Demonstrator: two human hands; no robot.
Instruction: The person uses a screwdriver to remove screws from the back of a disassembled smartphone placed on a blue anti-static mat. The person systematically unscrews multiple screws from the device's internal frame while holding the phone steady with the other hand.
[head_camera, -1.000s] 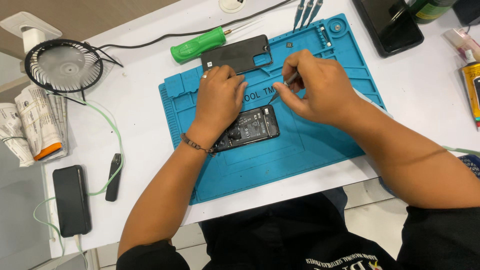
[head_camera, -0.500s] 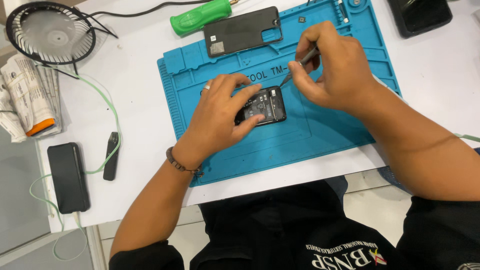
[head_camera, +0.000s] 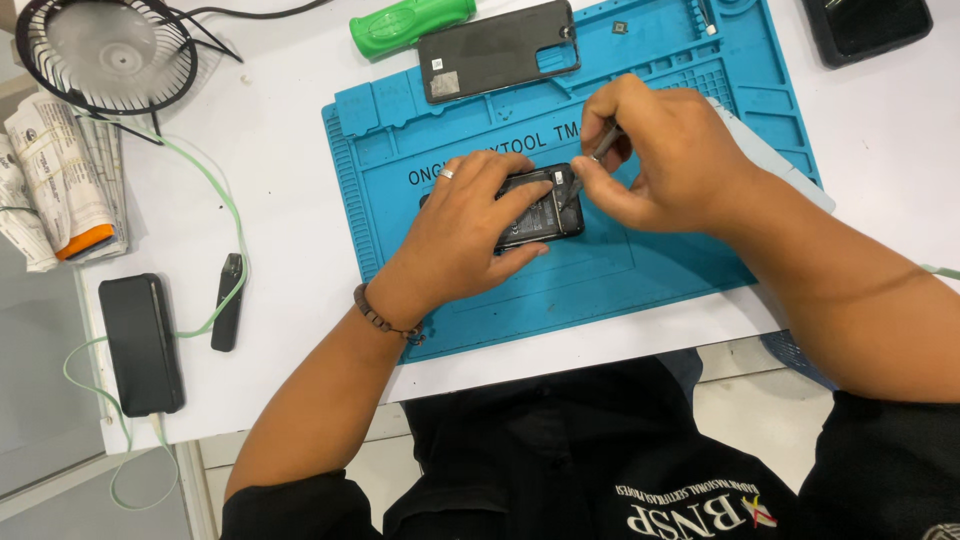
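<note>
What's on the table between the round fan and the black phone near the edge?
In the head view, folded newspapers and a green cable lie between the fan and the black phone.

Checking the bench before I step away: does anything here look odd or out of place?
Only the opened phone under both hands, its back cover lying apart at the blue mat's top edge. Nothing looks spilled or broken.
</note>
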